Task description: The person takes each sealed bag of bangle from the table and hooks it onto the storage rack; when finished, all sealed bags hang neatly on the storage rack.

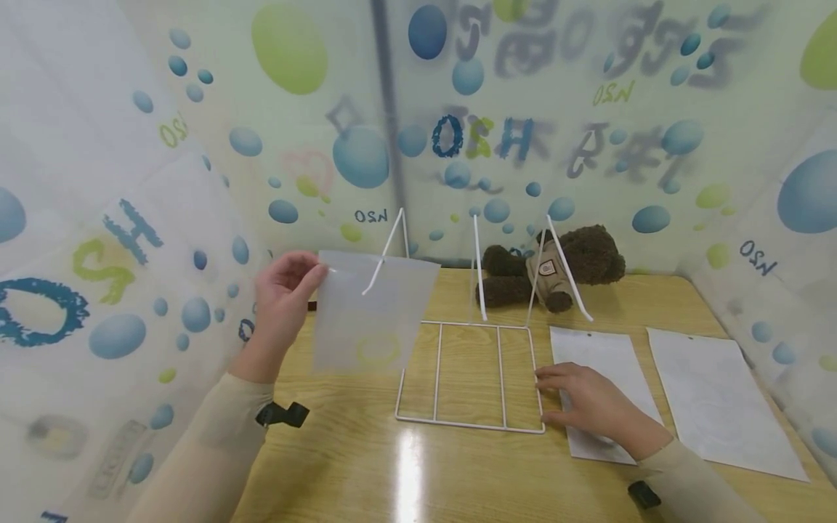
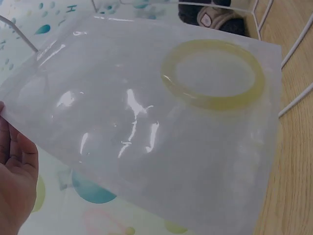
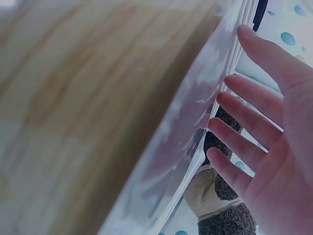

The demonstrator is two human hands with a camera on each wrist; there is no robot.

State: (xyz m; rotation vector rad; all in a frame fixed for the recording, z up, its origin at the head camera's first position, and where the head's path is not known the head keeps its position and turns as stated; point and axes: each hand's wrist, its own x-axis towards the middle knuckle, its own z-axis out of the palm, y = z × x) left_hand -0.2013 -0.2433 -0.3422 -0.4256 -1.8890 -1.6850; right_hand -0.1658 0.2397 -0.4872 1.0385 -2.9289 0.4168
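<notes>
My left hand [image 1: 288,294] pinches the upper left corner of a translucent plastic bag [image 1: 353,312], with a yellow ring [image 2: 215,103] inside it. The bag hangs upright at the left prong of a white wire display rack [image 1: 471,427]; whether the prong passes through it I cannot tell. At the right side of the rack's base, my right hand [image 1: 595,403] has its fingertips by the wire, fingers extended. Under that hand lies a second flat bag [image 1: 591,345].
A third flat bag [image 1: 719,392] lies farther right on the wooden table [image 1: 340,465]. Behind the rack a brown teddy bear [image 1: 591,254] lies on its side. A patterned curtain [image 1: 294,160] encloses the back and sides.
</notes>
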